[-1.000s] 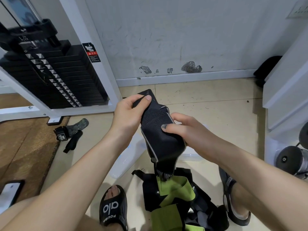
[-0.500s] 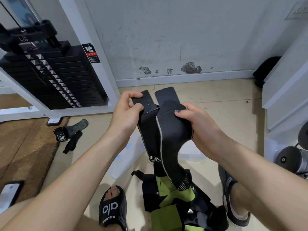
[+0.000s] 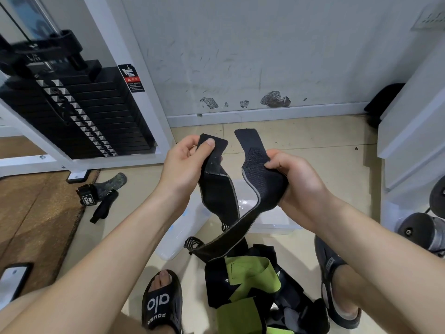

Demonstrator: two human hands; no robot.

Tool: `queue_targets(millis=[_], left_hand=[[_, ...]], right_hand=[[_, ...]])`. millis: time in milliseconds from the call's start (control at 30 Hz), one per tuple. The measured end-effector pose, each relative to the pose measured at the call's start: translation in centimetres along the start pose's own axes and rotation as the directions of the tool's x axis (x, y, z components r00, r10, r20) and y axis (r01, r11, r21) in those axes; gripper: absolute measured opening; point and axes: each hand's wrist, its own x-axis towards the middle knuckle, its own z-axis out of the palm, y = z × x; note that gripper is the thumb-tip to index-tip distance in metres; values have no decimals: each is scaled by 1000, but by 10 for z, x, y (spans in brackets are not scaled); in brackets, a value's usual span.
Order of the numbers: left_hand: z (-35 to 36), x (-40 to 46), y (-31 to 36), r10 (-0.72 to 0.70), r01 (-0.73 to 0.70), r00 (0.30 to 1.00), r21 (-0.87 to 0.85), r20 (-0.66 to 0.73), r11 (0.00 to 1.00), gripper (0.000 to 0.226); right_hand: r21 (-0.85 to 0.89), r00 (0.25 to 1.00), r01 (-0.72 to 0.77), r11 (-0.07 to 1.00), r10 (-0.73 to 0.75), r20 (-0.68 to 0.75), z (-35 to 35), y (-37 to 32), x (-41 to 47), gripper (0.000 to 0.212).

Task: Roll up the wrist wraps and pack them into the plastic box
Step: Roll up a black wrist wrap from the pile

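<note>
A: Item one, hands?
B: Left hand (image 3: 185,162), frame centre: thumb pressed on the flat tab end of a black wrist wrap (image 3: 218,189), fingers curled behind it. Right hand (image 3: 297,179), at 3 o'clock from the left: fingers and thumb curled round a second black wrap (image 3: 261,182), whose tail hangs toward 7 o'clock. The two wraps are held apart, tabs upright.

A: Item two, the box?
B: Clear plastic box (image 3: 272,220), on the floor directly under the hands, largely hidden by them. A clear lid (image 3: 178,227) leans at its 9 o'clock side.

A: Item three, remaining stock?
B: Pile of black and green wraps (image 3: 250,283), at 6 o'clock between the two sandalled feet. Another loose strap set (image 3: 101,191) lies at 9 o'clock beside the brown mat (image 3: 33,213).

A: Fixtures?
B: Weight stack (image 3: 79,109), 10 o'clock; phone (image 3: 12,279), 8 o'clock.
</note>
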Motion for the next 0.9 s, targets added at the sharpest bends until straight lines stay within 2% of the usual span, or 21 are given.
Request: queue_targets(millis=[133,200,300,400,533,667,833,900], left_hand=[[1,1,3,-17,16,998,-1,-61,1000,40],[1,2,4,-61,55,998,-158,-34,986,47],[-3,2,7,-103,169,983,-528,152,832,50],[-4,2,10,-70,285,941,-662,332,694,54],[0,-1,15,-102,389,900,-675,423,627,59],[1,-6,19,-124,424,885,-665,449,615,66],[0,-9,21,-128,457,865,-655,486,602,64],[0,-12,22,-147,479,858,-665,492,573,67]], right_hand=[[53,990,-40,998,33,134,0,-2,-3,30],[41,971,-68,997,57,231,1,0,-4,24],[-73,943,-58,996,78,322,6,4,-5,18],[-290,942,3,957,95,323,13,8,-6,13],[-435,956,28,900,103,275,17,14,-6,30],[-465,952,37,884,110,284,14,14,-8,3],[-494,957,62,867,89,276,13,15,-7,4],[-457,946,53,888,102,307,14,14,-6,13]])
